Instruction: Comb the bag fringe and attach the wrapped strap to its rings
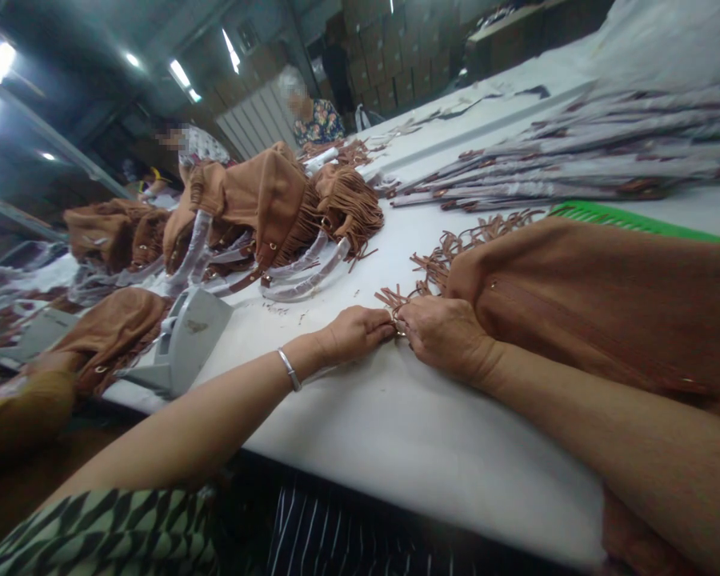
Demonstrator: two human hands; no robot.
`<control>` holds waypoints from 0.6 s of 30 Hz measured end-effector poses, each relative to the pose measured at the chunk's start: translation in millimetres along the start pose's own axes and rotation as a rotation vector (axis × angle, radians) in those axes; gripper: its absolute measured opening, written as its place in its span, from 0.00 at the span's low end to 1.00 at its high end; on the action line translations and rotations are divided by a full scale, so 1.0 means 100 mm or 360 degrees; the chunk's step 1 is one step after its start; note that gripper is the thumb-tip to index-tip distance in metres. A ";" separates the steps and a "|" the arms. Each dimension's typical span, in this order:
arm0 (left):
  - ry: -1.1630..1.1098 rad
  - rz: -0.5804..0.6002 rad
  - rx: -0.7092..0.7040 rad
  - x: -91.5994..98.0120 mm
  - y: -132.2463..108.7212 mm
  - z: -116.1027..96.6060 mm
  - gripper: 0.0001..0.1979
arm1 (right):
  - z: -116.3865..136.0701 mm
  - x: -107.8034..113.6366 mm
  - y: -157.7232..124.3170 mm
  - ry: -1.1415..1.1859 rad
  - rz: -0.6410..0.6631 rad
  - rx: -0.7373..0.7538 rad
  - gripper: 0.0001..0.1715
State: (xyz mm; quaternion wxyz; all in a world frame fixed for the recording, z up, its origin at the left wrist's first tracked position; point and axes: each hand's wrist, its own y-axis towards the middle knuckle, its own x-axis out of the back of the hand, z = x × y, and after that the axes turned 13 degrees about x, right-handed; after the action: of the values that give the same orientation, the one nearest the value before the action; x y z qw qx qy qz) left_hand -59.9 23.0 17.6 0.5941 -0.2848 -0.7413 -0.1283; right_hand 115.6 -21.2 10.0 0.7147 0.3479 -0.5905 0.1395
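A brown suede-look fringed bag lies on the white table, its fringe spread along the far left side. Close to the bag's left end my hands meet, fingertips almost touching. Between them shows a small shiny metal fitting, partly hidden by the fingers. My left hand, with a silver bracelet at the wrist, pinches the fitting from the left. On the other side my right hand is closed on it, beside the ends of the fringe strips. The fitting's exact shape is too small to make out.
Several finished-looking brown fringed bags with wrapped handles stand at the left. A grey tape dispenser sits near the front edge. Wrapped straps are piled behind a green plastic edge. A co-worker's sleeve is at far left.
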 end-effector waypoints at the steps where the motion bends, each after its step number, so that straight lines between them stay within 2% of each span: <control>1: -0.0123 -0.0043 0.0003 0.00 -0.01 0.01 0.12 | -0.01 0.00 0.00 0.0035 -0.0041 -0.0017 0.12; 5: -0.0355 -0.0281 0.0012 0.14 -0.06 -0.04 0.13 | -0.08 0.01 -0.01 0.0222 -0.0455 -0.0082 0.15; 7: -0.0281 -0.0298 -0.0015 0.22 -0.07 -0.07 0.15 | -0.11 0.02 -0.01 0.0292 -0.0603 -0.0069 0.14; 8: -0.0192 -0.0284 -0.0015 0.26 -0.06 -0.08 0.15 | -0.11 0.02 -0.02 0.0306 -0.0612 -0.0072 0.14; 11: 0.0129 -0.0225 0.0005 0.31 -0.03 -0.09 0.14 | -0.10 0.01 -0.02 0.0258 -0.0430 -0.0126 0.14; 14: 0.0406 -0.0143 -0.0058 0.35 -0.01 -0.09 0.12 | -0.04 0.04 0.01 0.0138 -0.0123 -0.0179 0.15; 18: 0.0767 0.0060 -0.0207 0.43 0.05 -0.16 0.11 | 0.05 0.15 0.10 -0.0016 0.0320 -0.0152 0.16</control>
State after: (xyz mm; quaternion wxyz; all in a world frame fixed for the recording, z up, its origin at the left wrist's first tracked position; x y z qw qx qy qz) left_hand -49.6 29.5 61.8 0.7364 -0.2975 -0.5629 -0.2288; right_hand 110.0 -20.7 28.0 0.7100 0.2532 -0.6319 0.1803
